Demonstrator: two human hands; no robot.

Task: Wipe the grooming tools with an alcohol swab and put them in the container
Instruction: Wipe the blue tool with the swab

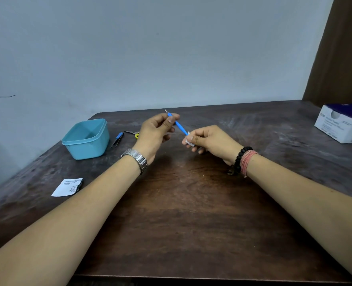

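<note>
Sitting open, container (86, 139) (nothing seen inside)

Head cam, wide-angle: looks fwd/down over table (181, 203), close above forearms, facing wall (129, 48).

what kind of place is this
Probably a plain room at home or a small workspace, not a salon: a worn wooden table against a bare wall, with only a blue tub, a swab box and a few grooming tools out.
</note>
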